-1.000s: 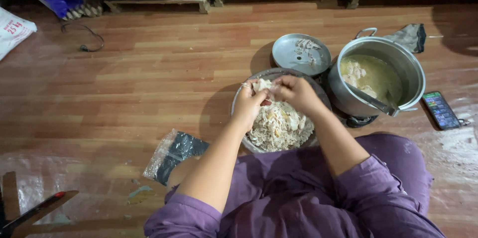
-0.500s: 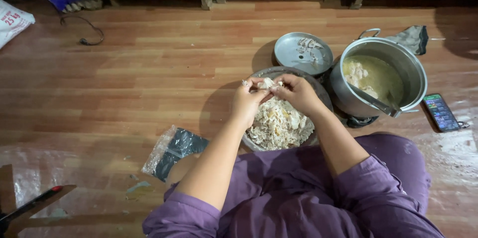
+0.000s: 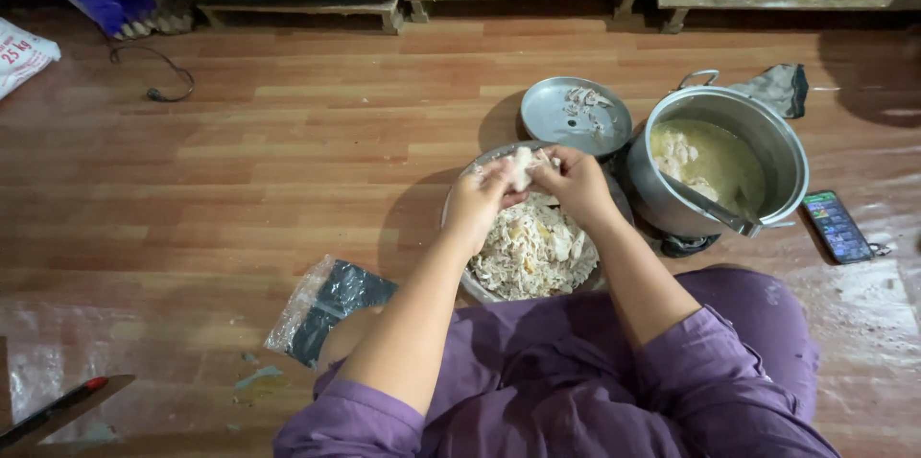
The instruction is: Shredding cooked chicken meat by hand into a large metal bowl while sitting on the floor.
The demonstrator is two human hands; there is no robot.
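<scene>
Chicken meat, a pale piece (image 3: 523,167) of it, sits just above the middle of the frame, pinched between our two hands over the metal bowl (image 3: 462,197). Our left hand (image 3: 477,201) grips it from the left side, fingers curled tight around it, and our right hand (image 3: 574,180) closes on it from the right, thumb and fingertips meeting on the meat. Below the hands, the bowl holds a heap of shredded meat (image 3: 532,252), light and stringy, filling most of it. Just above the bowl lies a round metal lid (image 3: 549,113) turned up, with a few scraps (image 3: 587,103) on it. To the right stands a big steel pot (image 3: 782,156) with cloudy broth and more pieces (image 3: 676,153) floating in it, close beside the bowl. A phone (image 3: 838,226) lies on the wooden floor (image 3: 288,161) at the right edge, near the pot. At lower left of us, a dark plastic bag (image 3: 326,305) lies by our knee, and a red-tipped knife (image 3: 58,407) shows in the lower left corner
</scene>
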